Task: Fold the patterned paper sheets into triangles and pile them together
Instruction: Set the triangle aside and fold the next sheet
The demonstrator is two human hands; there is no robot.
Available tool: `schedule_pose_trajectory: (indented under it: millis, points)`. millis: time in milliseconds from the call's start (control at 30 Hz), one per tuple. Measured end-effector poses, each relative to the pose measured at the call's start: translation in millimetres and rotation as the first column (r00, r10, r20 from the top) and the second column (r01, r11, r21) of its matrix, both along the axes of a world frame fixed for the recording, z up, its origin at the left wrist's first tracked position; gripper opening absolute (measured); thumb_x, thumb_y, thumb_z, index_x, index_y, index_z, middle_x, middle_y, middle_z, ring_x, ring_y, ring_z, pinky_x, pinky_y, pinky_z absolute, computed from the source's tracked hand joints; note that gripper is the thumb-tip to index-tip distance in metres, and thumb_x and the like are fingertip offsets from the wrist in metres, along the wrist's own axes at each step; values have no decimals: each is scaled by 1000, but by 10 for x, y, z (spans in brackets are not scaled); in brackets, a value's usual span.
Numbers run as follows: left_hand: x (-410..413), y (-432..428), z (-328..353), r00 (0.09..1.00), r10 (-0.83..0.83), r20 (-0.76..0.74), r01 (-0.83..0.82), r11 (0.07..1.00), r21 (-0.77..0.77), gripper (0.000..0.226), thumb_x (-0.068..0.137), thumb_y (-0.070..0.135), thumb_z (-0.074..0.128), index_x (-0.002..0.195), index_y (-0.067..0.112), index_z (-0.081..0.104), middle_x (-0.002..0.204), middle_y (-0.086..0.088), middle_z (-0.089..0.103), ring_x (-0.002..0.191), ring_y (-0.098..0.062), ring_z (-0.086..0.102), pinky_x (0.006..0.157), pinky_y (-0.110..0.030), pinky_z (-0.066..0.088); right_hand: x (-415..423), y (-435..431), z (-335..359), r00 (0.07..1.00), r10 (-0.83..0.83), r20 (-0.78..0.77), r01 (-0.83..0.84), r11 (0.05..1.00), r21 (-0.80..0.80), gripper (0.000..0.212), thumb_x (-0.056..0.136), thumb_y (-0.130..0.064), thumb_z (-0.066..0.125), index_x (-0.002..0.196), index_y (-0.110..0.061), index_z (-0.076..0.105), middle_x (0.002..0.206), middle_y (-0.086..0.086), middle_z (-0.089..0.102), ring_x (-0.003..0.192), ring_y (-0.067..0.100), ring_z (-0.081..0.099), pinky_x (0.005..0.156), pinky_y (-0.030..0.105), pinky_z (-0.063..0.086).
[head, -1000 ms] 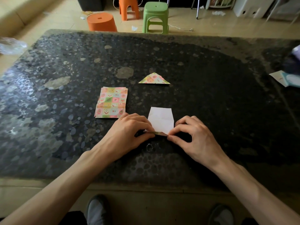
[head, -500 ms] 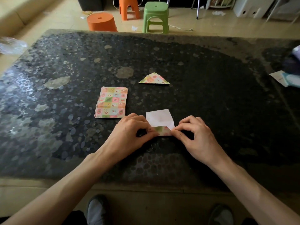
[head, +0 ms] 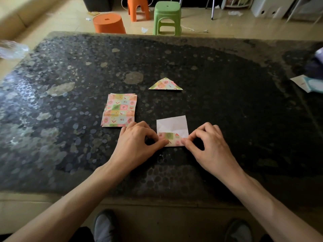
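One paper sheet (head: 172, 127) lies white side up on the dark table (head: 227, 110), its near edge turned over so a patterned strip shows. My left hand (head: 138, 145) pinches that folded strip at its left end and my right hand (head: 208, 145) pinches it at the right end. A stack of patterned sheets (head: 119, 110) sits just left of the sheet, beyond my left hand. One folded patterned triangle (head: 166, 84) rests farther back, apart from the stack.
A white and pale blue paper item (head: 307, 83) lies at the table's right edge. Beyond the far edge stand an orange tub (head: 109, 23), an orange stool (head: 138, 7) and a green stool (head: 167, 16). Crumpled clear plastic (head: 12, 49) lies at the left.
The near edge of the sheet has rolled farther over, so the patterned strip has grown wider. Both hands have shifted slightly away from me with it.
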State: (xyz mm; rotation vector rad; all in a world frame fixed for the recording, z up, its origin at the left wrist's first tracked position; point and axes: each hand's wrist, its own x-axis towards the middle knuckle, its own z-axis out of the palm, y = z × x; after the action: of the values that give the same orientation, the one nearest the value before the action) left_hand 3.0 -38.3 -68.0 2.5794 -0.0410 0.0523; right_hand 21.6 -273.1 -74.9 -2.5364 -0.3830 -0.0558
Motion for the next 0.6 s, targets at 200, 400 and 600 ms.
schedule_pose_trajectory:
  millis: [200, 400, 600]
  points:
    - [-36, -21, 30, 998, 50, 29, -52, 997, 50, 31, 77, 74, 66, 68, 45, 60, 88, 22, 52, 92, -5, 45, 88, -28, 32, 14, 41, -2, 999, -32, 8, 32, 998, -59, 29, 93, -54, 63, 93, -25, 71, 100, -10, 48, 101, 8, 41, 82, 23, 35]
    - [-30, -53, 65, 998, 69, 6, -69, 995, 71, 31, 76, 72, 69, 69, 43, 63, 90, 19, 54, 93, -7, 46, 87, -28, 29, 26, 58, 7, 999, -45, -28, 42, 995, -90, 30, 93, -56, 64, 93, -27, 70, 100, -10, 47, 101, 9, 41, 84, 23, 36]
    - [-34, -60, 75, 997, 74, -1, -74, 993, 92, 32, 75, 73, 70, 69, 42, 65, 91, 19, 54, 94, -7, 46, 88, -28, 29, 35, 73, 50, 997, -52, -64, 47, 995, -86, 28, 93, -55, 65, 91, -27, 69, 100, -10, 48, 103, 10, 42, 86, 25, 37]
